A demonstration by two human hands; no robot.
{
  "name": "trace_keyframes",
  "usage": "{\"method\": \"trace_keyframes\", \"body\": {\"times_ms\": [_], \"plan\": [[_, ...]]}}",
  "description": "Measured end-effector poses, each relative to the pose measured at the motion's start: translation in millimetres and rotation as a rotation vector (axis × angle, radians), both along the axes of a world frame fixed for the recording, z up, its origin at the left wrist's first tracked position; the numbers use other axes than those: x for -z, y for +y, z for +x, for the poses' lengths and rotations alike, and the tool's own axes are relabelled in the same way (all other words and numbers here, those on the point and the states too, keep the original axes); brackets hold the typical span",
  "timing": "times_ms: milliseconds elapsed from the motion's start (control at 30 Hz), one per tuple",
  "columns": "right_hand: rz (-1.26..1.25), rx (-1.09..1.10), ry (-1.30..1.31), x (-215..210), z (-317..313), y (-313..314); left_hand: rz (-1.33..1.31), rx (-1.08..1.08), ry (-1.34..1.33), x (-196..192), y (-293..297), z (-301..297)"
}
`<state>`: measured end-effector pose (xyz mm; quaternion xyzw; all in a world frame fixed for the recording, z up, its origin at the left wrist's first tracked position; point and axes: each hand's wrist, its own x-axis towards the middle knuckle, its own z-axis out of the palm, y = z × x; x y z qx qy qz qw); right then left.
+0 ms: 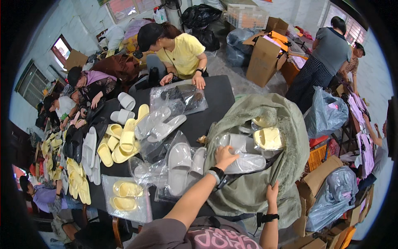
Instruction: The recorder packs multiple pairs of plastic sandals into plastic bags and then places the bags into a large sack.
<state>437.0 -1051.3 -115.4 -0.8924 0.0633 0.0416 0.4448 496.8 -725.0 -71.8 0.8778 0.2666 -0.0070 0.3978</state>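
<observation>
The left hand (225, 157) lies with fingers closed over a bagged grey slipper (244, 162) inside the green sack (290, 124). The sack's rim is pinched by the right hand (272, 193). The rim is best held wide while the slipper is gripped through its bag.

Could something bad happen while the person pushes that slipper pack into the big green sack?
Maybe. The right hand only pinches the green sack by its rim, so the mouth might flop shut. The bagged grey slippers under the left hand look slick and could slide out. The bagged pairs at the black table edge might get knocked off.
</observation>
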Motion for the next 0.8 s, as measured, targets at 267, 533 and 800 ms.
{"method": "trace_keyframes", "body": {"times_ms": [267,533,800], "plan": [[-0.032,0.014,0.103,5,7,-14,0.246,-0.069,-0.488,-140,106,-86],[-0.088,-0.055,0.036,-2,8,-7,0.951,-0.324,-0.126,-159,273,-163],[0.019,-0.058,0.04,1,7,-13,0.268,0.344,-0.474,-121,134,-16]]}}
